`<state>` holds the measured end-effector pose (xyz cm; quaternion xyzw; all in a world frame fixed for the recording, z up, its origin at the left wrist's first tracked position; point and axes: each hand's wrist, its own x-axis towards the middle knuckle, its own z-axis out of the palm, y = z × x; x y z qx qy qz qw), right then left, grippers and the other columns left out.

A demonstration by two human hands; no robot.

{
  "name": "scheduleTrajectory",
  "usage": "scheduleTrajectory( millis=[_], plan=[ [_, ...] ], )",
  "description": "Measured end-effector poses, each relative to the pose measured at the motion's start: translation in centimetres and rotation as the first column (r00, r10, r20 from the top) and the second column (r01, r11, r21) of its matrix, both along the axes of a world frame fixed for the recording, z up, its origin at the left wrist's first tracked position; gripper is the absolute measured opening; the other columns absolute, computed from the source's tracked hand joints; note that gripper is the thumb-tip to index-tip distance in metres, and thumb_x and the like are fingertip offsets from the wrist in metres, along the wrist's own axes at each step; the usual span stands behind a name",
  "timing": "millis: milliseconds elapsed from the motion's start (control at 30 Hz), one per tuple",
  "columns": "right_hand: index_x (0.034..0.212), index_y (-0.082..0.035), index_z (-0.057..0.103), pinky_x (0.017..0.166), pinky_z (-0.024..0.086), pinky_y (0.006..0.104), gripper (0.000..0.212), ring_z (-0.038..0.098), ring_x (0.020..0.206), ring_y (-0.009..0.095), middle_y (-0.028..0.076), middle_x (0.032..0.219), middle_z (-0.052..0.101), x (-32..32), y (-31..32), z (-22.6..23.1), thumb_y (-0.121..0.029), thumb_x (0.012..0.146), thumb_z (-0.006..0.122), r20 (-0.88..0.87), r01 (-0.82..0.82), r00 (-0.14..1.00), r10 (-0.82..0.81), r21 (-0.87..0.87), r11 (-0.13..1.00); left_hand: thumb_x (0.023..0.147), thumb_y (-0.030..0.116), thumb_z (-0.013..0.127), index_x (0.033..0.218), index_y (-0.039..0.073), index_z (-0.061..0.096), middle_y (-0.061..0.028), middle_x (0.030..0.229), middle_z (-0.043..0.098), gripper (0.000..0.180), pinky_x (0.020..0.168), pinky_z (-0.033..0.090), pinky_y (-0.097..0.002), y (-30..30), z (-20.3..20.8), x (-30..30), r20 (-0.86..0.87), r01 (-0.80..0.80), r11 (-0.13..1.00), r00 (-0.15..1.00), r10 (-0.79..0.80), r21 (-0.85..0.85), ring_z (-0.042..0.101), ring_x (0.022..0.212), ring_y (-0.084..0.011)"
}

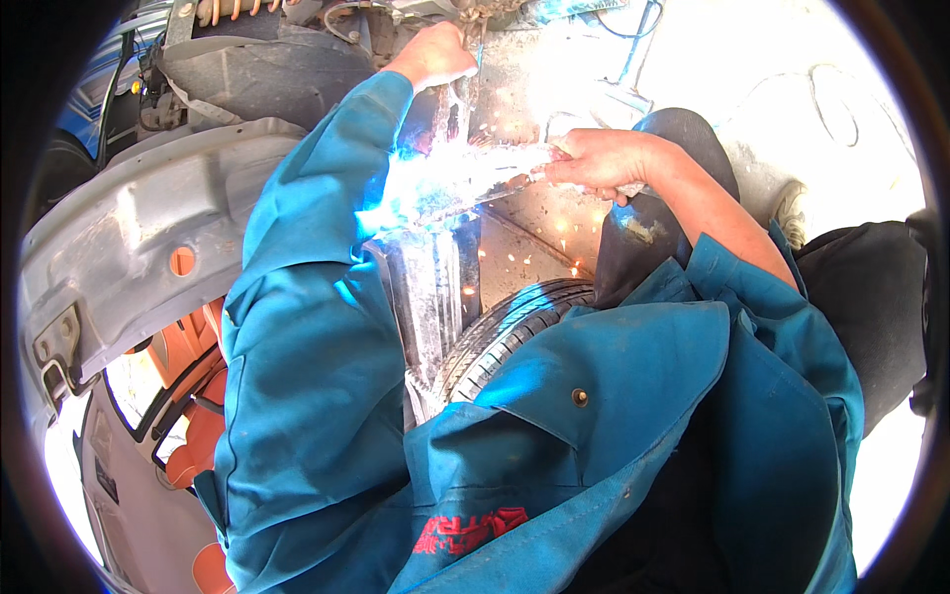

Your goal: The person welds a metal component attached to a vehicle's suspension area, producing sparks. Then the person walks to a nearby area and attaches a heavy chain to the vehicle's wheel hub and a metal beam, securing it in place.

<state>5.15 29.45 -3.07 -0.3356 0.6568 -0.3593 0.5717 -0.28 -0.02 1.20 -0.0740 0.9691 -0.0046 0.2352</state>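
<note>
My left hand [437, 57] is closed in a fist at the top, beside the car's metal parts. What its fingers grip is hidden. My right hand [606, 160] wraps round the end of what looks like a welding torch [515, 170], which runs left into a white-blue glare. The glare washes out most of the torch and the joint under it. Orange sparks fly to the right and below. Under the glare, a grey metal rail [426, 282] of the car body runs toward me, and its upper part is lost in the light.
A tyre [520, 322] lies just right of the rail. On the left stands a bare grey body panel [139, 223], with a coil spring [242, 10] at the top left. A tool with a blue handle [631, 59] and a thin cable [819, 104] lie on the floor.
</note>
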Motion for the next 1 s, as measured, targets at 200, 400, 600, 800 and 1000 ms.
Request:
scheduleTrajectory(
  millis=[200,400,600,800,1000],
  plan=[
    [0.109,0.003,0.063,0.043,0.049,0.0350,0.038,0.051,0.048,0.014,0.002,0.066,0.050,-0.13,-0.09,-0.16,-0.034,0.102,0.054,0.041,0.016,0.999,-0.019,0.056,0.998,0.075,0.032,0.080,0.105,-0.002,0.077,-0.0258,0.110,0.075,0.046,0.097,0.056,-0.0440,0.24,0.21,0.39,-0.049,0.004,1.000,0.999,-0.004,0.004,0.072,0.106,-0.0379],
    [0.106,0.002,0.062,0.044,0.050,0.0346,0.034,0.052,0.048,0.014,0.002,0.066,0.051,-0.08,-0.11,-0.04,-0.031,0.103,0.053,0.024,0.001,1.000,-0.003,0.063,0.998,0.075,0.032,0.080,0.107,-0.001,0.077,-0.0257,0.112,0.074,0.046,0.098,0.055,-0.0437,0.75,0.73,0.46,-0.034,-0.002,1.000,0.999,0.002,0.002,0.072,0.108,-0.0368],
    [0.098,0.002,0.064,0.045,0.050,0.0339,0.041,0.053,0.048,0.014,0.004,0.063,0.053,0.00,0.17,0.06,-0.038,0.104,0.056,-0.021,0.030,0.999,-0.029,0.029,0.999,0.076,0.027,0.076,0.097,-0.003,0.078,-0.0273,0.104,0.075,0.037,0.093,0.058,-0.0440,0.27,0.70,0.38,0.011,-0.025,0.999,1.000,0.025,0.039,0.074,0.102,-0.0374],
    [0.101,0.001,0.064,0.045,0.049,0.0339,0.042,0.053,0.048,0.015,0.005,0.064,0.054,0.05,0.09,0.04,-0.040,0.104,0.058,0.016,0.041,0.999,-0.041,0.033,0.999,0.075,0.024,0.074,0.092,-0.006,0.076,-0.0280,0.098,0.074,0.035,0.090,0.058,-0.0445,0.05,0.09,0.68,-0.116,0.074,0.997,0.991,-0.071,0.024,0.074,0.097,-0.0386],
    [0.112,-0.001,0.061,0.046,0.049,0.0351,0.038,0.052,0.050,0.016,0.005,0.070,0.054,-0.06,-0.03,-0.08,-0.038,0.104,0.057,0.005,-0.002,1.000,0.002,0.055,0.998,0.075,0.026,0.075,0.093,-0.007,0.076,-0.0286,0.099,0.074,0.038,0.091,0.057,-0.0450,0.37,0.44,0.70,-0.063,0.036,0.999,0.997,-0.034,0.028,0.074,0.097,-0.0394]
  ],
)
